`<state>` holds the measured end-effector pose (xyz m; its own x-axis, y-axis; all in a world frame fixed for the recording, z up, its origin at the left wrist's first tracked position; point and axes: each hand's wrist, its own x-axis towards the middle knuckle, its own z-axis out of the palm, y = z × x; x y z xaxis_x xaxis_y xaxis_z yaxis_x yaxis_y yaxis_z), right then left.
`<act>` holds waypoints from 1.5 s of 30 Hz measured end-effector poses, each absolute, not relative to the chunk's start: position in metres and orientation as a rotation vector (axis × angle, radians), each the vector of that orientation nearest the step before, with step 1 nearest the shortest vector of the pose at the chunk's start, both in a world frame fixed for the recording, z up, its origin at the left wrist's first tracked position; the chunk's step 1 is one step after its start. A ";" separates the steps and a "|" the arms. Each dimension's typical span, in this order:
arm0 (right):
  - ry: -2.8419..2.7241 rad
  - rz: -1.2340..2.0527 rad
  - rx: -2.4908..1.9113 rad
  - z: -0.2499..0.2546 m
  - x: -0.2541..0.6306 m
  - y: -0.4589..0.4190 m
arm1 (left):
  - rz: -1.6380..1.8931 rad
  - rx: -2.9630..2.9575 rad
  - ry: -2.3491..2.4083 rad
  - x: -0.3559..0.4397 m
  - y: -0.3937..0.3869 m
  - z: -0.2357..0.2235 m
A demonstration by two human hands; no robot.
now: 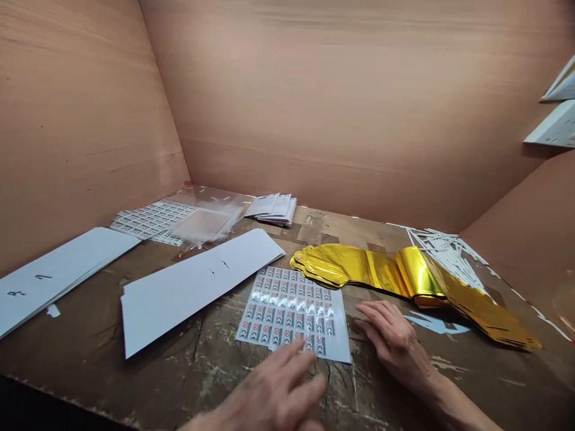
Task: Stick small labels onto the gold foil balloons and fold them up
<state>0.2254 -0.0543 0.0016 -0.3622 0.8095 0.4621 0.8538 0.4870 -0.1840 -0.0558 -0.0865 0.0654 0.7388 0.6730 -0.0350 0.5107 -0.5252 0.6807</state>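
My left hand (269, 389) hovers low over the bottom edge of a glossy sheet of printed stickers (287, 311), its spread fingers overlapping the sheet and holding nothing. My right hand (390, 341) rests on the scarred brown tabletop (188, 371), with its fingertips just right of the sheet. Behind that hand lies a bundle of gold metallic foil pieces (359, 266). A stack of white card sheets (193, 287) lies left of the stickers, its corner close to them.
Plywood walls (359, 108) surround the tabletop. Further white sheets (58, 278) lie at the left. At the back are a clear plastic bag (204, 218), another sticker sheet (153, 221) and a stack of papers (274, 209). White strips (444, 254) lie back right.
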 end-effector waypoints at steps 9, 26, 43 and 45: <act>-2.222 0.311 -1.156 -0.005 0.192 -0.043 | 0.232 2.696 0.628 -0.001 -0.021 0.014; -2.089 0.368 -1.425 -0.013 0.179 -0.032 | 0.319 2.767 0.625 -0.004 -0.021 0.009; -1.878 0.698 -1.440 0.048 0.194 0.003 | 0.276 2.611 0.623 -0.007 -0.022 0.027; -1.828 0.745 -1.429 0.047 0.193 0.020 | 0.331 2.599 0.747 -0.005 -0.018 0.030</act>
<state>0.1931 0.0200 0.0473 -0.1556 0.9731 0.1699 0.5769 0.2291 -0.7840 -0.0045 -0.0176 0.0299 0.8277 0.5501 0.1108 0.4518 -0.7703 0.4500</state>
